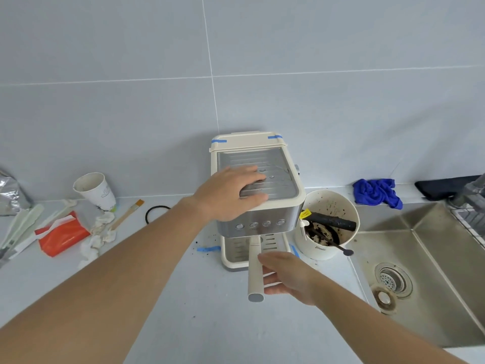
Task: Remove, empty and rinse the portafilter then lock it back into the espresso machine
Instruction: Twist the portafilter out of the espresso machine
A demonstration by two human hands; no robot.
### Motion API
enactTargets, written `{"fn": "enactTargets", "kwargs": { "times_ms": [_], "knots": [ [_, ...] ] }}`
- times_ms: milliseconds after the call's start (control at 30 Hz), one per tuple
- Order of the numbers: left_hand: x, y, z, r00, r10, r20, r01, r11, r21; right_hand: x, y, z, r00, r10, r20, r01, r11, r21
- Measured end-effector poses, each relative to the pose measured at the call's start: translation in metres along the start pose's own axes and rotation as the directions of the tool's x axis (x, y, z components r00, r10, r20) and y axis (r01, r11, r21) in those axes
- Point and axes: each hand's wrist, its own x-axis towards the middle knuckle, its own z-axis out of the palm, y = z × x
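A cream and steel espresso machine (278,211) stands on the white counter against the tiled wall. The portafilter's cream handle (255,271) sticks out from under the machine's front toward me; its basket is hidden under the machine. My left hand (231,195) lies flat on the machine's metal top, fingers spread, holding nothing. My right hand (286,277) is open just right of the handle, with its fingers touching or nearly touching the handle's side, not closed around it.
A cream knock bin (328,248) with coffee grounds, a black bar and a spoon stands right of the machine. The steel sink (425,285) is further right, a blue cloth (378,191) behind it. At left: paper cup (95,191), brush, red tissue pack (63,235), crumpled tissues.
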Motion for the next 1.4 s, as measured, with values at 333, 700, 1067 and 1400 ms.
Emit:
{"fn": "enactTargets", "kwargs": {
  "times_ms": [333, 700, 1067, 1400],
  "knots": [
    [0.0, -0.004, 0.01, 0.995, 0.022, -0.095, -0.018, 0.999, 0.038, 0.022, 0.015, 0.029, 0.993, -0.024, 0.119, -0.03, 0.898, 0.438],
    [0.001, -0.005, 0.013, 0.993, 0.024, -0.119, -0.016, 0.998, 0.065, 0.034, 0.024, 0.05, 0.999, 0.013, -0.041, 0.009, 0.865, 0.502],
    [-0.001, 0.0, 0.014, 0.992, 0.012, -0.125, 0.001, 0.995, 0.101, 0.045, 0.024, 0.075, 0.983, 0.029, -0.181, 0.072, 0.847, 0.527],
    [0.0, -0.004, 0.012, 0.994, -0.004, -0.113, 0.012, 0.998, 0.066, 0.07, 0.005, 0.126, 0.982, -0.093, -0.162, 0.179, 0.714, 0.677]
  ]
}}
